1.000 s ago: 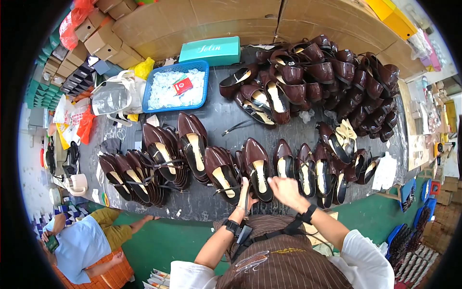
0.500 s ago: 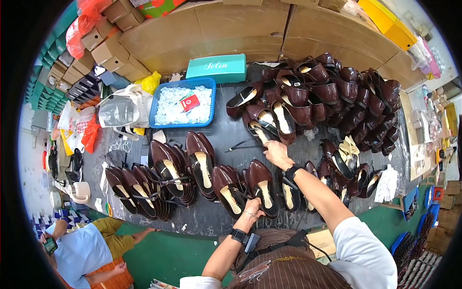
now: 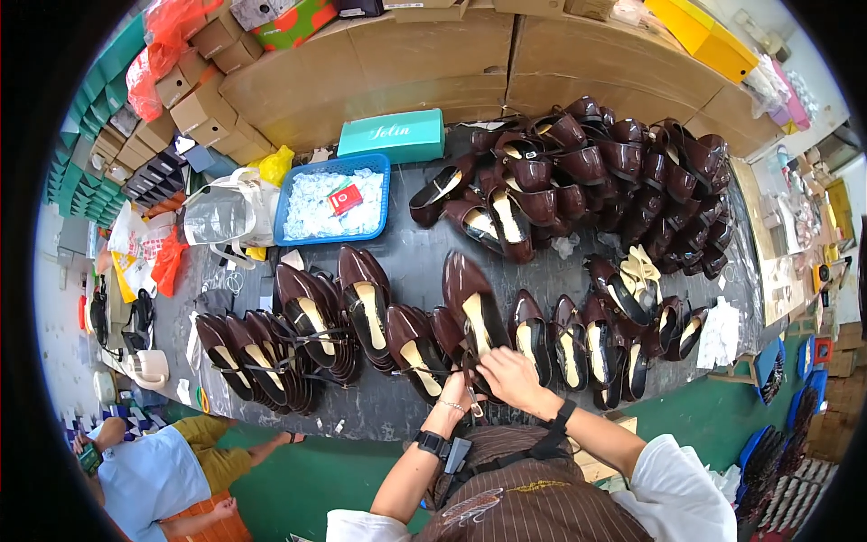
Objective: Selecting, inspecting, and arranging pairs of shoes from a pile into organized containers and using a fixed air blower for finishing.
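Note:
A glossy dark burgundy pointed shoe [image 3: 469, 287] with a beige insole is held toe-away in front of me, above the row of shoes on the dark table. At its heel end my right hand [image 3: 511, 376] is closed on it. Next to that, my left hand [image 3: 459, 392] is closed around thin dark straps at the same heel; its fingertips are partly hidden. Just left of the held shoe stands a similar shoe [image 3: 416, 348], with another partly covered behind it. To the right, single shoes [image 3: 531, 334] lie side by side.
A large heap of burgundy shoes [image 3: 623, 172] fills the far right. Stacked shoes [image 3: 312, 307] stand at left. A blue basket [image 3: 386, 203] of white packets and a teal box [image 3: 391, 135] lie at the back. A seated person [image 3: 163, 470] is at lower left.
My right hand has come back from the heap with a shoe, toward my left hand. Both hands now meet at the shoe's heel. The view has shifted slightly.

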`<act>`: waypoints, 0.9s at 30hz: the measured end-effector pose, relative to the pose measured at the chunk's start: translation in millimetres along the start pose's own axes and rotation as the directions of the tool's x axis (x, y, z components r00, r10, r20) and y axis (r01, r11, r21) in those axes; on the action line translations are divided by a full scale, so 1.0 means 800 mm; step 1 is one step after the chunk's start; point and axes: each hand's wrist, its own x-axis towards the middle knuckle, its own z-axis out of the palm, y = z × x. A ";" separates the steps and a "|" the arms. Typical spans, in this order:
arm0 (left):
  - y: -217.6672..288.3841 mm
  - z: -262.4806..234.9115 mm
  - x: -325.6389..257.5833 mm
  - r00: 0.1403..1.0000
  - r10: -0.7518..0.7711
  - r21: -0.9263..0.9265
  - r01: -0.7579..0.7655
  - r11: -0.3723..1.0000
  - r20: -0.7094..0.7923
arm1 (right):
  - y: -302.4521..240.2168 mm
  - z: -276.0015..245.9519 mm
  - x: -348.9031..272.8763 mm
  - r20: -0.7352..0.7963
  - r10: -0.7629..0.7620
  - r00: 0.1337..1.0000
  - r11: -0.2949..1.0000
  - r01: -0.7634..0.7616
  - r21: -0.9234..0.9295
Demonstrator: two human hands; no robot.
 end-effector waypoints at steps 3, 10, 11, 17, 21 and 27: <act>0.013 0.022 -0.035 0.973 0.027 -0.036 -0.019 0.999 0.230 | 0.016 -0.003 -0.048 0.153 0.023 0.988 0.999 -0.019 -0.028; 0.042 0.056 -0.063 0.999 -0.049 -0.031 0.049 0.998 -0.001 | 0.016 -0.051 -0.012 -0.021 0.144 0.989 0.937 -0.130 0.323; 0.042 0.053 -0.060 0.998 -0.051 -0.027 0.052 0.998 0.034 | 0.012 -0.057 -0.002 -0.053 0.092 0.994 0.951 -0.072 0.300; 0.042 0.064 -0.047 0.985 -0.049 0.214 0.084 0.973 -0.163 | 0.001 -0.052 0.044 -0.273 -0.154 0.950 0.984 0.173 0.047; 0.035 0.039 -0.060 0.993 -0.004 0.212 -0.020 0.977 0.114 | 0.001 -0.030 0.026 -0.240 -0.134 0.962 0.991 0.133 -0.019; 0.047 0.048 -0.067 0.984 -0.012 0.354 -0.053 0.934 0.180 | 0.033 0.016 -0.085 0.405 0.117 0.907 0.993 -0.098 -0.068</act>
